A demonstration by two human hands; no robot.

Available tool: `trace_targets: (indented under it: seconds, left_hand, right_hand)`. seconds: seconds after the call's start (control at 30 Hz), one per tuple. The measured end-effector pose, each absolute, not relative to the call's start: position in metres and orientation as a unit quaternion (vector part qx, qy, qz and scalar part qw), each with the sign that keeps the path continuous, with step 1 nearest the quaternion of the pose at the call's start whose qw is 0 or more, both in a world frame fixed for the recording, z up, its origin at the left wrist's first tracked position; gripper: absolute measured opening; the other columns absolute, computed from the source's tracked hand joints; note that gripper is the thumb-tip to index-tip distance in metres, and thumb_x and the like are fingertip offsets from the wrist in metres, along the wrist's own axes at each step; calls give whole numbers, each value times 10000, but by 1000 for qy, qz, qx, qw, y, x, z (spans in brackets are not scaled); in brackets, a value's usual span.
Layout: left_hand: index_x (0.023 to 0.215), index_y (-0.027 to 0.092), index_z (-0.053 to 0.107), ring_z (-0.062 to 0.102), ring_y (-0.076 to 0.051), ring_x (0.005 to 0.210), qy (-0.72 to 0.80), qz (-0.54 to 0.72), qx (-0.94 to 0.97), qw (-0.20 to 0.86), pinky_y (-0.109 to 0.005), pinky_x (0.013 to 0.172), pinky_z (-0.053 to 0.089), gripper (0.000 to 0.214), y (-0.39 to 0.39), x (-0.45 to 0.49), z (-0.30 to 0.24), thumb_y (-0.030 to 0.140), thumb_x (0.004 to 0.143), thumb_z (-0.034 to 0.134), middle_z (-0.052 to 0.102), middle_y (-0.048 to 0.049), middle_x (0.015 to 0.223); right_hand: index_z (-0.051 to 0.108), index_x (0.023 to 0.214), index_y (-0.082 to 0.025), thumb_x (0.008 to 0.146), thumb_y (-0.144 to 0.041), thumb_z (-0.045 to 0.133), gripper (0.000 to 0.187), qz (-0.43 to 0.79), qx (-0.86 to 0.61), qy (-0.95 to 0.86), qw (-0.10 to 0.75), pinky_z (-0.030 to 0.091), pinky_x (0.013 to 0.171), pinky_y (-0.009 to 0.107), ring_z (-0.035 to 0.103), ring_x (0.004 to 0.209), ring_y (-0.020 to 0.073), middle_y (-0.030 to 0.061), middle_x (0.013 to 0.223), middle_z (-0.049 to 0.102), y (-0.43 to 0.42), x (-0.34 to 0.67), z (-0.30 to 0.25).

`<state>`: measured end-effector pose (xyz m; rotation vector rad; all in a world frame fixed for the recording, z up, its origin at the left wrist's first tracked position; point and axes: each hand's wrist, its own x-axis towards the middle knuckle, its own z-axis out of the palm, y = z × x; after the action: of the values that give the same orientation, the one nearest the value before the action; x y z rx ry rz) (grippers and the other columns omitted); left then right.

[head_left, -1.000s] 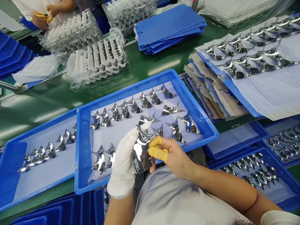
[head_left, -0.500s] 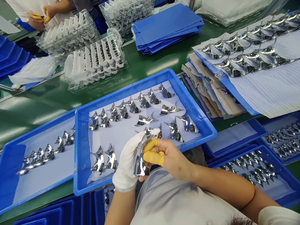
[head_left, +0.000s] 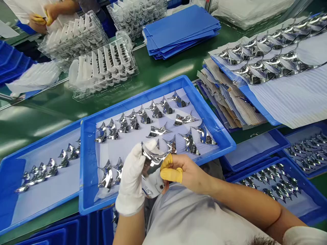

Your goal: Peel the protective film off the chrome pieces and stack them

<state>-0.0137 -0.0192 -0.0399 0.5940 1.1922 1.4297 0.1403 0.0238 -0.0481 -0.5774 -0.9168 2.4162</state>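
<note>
My left hand, in a white glove, and my right hand, with yellow finger cots on two fingers, both grip a curved mirror-chrome metal piece. They hold it just above the near edge of a blue plastic tray. That tray holds several similar winged chrome pieces on a white sheet, and the nearest one stands just beyond my right fingertips. The piece's far side is partly hidden by my fingers.
A second blue tray of chrome pieces adjoins on the left. Further blue trays sit at right, with stacked blue sheets and clear trays on the green bench behind. A co-worker's hands work at top left.
The chrome piece has turned between my hands, and more of its bright face now shows. My hands have shifted slightly, and the whole view has moved a little.
</note>
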Motion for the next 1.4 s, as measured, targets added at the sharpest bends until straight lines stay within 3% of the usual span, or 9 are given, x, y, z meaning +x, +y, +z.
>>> trace_targets:
  seconds: [0.1,0.37,0.63,0.77,0.97,1.07,1.2,1.3,1.4]
  left_hand:
    - [1058,240,728,712,-252,854,474,629,327,523,-379,793,591,309,-24,-21,-37,357,775,776,730,-62,946]
    - [1032,254,753,678,-244,933,485,618,437,439,-351,777,592,318,-34,-23,-24,235,724,831,710,-51,969]
    - [1023,254,781,725,-192,922,546,619,356,439,-248,825,594,247,-33,-24,-26,246,776,777,776,-32,984]
    - [1079,234,764,725,-196,815,548,613,291,490,-302,804,605,283,-27,-20,-32,326,812,739,768,-44,919]
    - [1074,228,757,702,-275,1008,607,579,227,495,-379,861,591,327,-15,-7,-33,458,860,666,750,-62,919]
    - [1066,216,754,698,-274,1015,612,568,203,512,-350,813,596,356,-12,-4,-33,487,847,678,743,-70,913]
    - [984,218,750,702,-204,839,600,594,185,503,-296,700,582,347,-9,-6,-37,526,835,691,731,-56,923]
    - [837,215,742,664,-164,748,582,605,283,463,-277,684,557,289,-5,-18,-35,502,838,701,710,-32,845]
    - [795,221,740,658,-161,792,621,587,414,315,-276,769,532,164,-5,-42,-25,382,827,747,723,-17,834]
  right_hand:
    - [615,763,-139,751,-428,815,351,873,-201,-363,254,497,608,204,592,610,79,-27,703,587,27,140,-57]
    - [656,757,-132,792,-428,794,328,852,-146,-416,282,495,698,231,575,692,100,-5,730,596,32,138,-76]
    - [718,912,-153,915,-150,653,66,650,-105,-638,399,475,700,219,584,747,107,34,821,667,35,155,-53]
    - [666,866,-158,917,-233,651,92,736,-148,-557,355,505,693,227,570,703,99,12,799,638,31,151,-49]
    - [580,784,-163,803,-412,780,321,890,-194,-303,279,526,550,224,573,547,81,-46,682,545,24,137,-55]
    - [575,784,-163,808,-404,783,319,895,-197,-282,283,522,554,216,590,535,77,-54,659,544,24,134,-57]
    - [554,774,-165,827,-399,759,315,906,-173,-282,264,526,570,231,619,547,95,-45,652,578,25,132,-58]
    - [579,807,-159,863,-370,697,248,899,-176,-325,234,548,655,266,646,644,120,-13,699,625,27,128,-62]
    - [624,983,-158,886,-301,637,173,836,-272,-415,236,557,741,297,671,844,156,51,960,672,32,125,-70]
